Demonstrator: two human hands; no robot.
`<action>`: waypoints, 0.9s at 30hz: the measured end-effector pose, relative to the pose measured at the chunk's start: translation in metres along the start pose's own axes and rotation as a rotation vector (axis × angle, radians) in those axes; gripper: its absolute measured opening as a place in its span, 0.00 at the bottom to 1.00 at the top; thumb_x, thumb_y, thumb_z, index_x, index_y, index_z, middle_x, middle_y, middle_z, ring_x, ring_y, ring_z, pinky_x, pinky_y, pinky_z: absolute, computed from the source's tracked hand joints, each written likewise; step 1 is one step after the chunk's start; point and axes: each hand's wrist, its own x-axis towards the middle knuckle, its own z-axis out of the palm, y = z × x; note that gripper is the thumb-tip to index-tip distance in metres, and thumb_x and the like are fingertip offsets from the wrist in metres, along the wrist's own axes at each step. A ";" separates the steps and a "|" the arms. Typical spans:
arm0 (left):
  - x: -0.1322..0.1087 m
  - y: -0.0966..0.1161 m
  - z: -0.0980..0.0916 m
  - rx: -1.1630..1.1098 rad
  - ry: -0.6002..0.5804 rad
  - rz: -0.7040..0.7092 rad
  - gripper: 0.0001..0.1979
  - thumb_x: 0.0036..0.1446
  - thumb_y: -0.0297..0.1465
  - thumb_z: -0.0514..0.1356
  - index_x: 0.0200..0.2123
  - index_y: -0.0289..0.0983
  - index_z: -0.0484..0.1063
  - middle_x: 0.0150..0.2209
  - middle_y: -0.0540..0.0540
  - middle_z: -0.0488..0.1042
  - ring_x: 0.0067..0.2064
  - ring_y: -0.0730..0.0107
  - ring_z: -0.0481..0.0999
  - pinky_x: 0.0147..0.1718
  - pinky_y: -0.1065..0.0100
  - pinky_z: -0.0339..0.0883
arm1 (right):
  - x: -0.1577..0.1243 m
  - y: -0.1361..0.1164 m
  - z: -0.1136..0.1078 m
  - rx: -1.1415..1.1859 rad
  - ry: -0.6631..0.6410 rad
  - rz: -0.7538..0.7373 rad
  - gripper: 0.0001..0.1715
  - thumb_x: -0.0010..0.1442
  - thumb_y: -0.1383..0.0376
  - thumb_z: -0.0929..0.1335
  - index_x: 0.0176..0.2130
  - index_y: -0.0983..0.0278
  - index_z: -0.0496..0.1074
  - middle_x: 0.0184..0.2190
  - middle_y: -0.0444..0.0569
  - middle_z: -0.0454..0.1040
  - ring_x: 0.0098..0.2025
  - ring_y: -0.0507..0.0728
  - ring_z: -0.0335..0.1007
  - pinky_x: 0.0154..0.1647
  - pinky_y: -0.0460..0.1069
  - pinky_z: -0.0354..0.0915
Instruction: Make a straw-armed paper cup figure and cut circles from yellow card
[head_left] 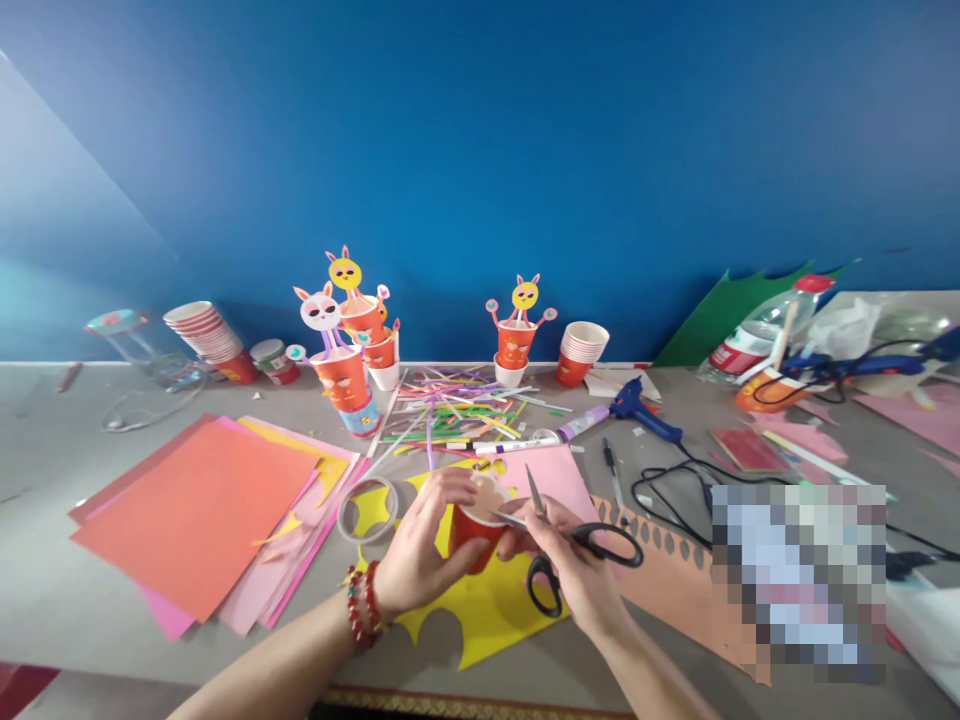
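Observation:
A red paper cup is gripped by my left hand, which wears red bead bracelets at the wrist. A round peach-coloured piece covers part of the cup's mouth. My right hand is closed around black-handled scissors. The scissors' blades are spread, one pointing up and the other lying close to the cup's rim. Some right-hand fingers reach the cup's side; whether they press on it is hard to see. Beneath both hands lies a yellow sheet with rounded cut-outs.
Coloured sheets lie stacked at left, beside a tape roll. Behind are decorated cups, loose straws and stacked cups. To the right are a blue glue gun, its black cord, and a plastic bottle.

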 end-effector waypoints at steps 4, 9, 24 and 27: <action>0.000 -0.004 0.001 -0.113 -0.032 -0.141 0.11 0.59 0.28 0.63 0.44 0.39 0.67 0.46 0.41 0.72 0.50 0.59 0.72 0.49 0.57 0.67 | -0.001 -0.002 -0.001 -0.056 -0.025 -0.091 0.18 0.68 0.53 0.63 0.43 0.63 0.73 0.32 0.48 0.79 0.38 0.58 0.78 0.45 0.51 0.71; 0.004 -0.008 -0.002 -0.127 -0.042 -0.182 0.04 0.63 0.30 0.59 0.35 0.37 0.68 0.34 0.47 0.70 0.39 0.66 0.71 0.41 0.65 0.66 | -0.005 -0.005 -0.001 -0.180 -0.022 -0.177 0.13 0.69 0.57 0.63 0.46 0.61 0.70 0.30 0.45 0.76 0.31 0.55 0.76 0.34 0.48 0.72; 0.005 0.001 -0.007 -0.083 -0.011 -0.169 0.07 0.67 0.28 0.52 0.36 0.37 0.66 0.33 0.47 0.67 0.38 0.66 0.68 0.39 0.66 0.62 | -0.006 -0.002 0.007 -0.527 -0.037 -0.385 0.11 0.69 0.63 0.62 0.38 0.62 0.72 0.24 0.43 0.72 0.27 0.53 0.72 0.31 0.46 0.67; 0.005 0.000 -0.007 -0.064 -0.015 -0.192 0.06 0.67 0.29 0.53 0.36 0.37 0.67 0.34 0.46 0.69 0.37 0.66 0.68 0.39 0.65 0.63 | -0.005 -0.001 0.008 -0.538 -0.047 -0.399 0.12 0.69 0.62 0.61 0.41 0.62 0.72 0.25 0.44 0.73 0.26 0.54 0.73 0.30 0.46 0.67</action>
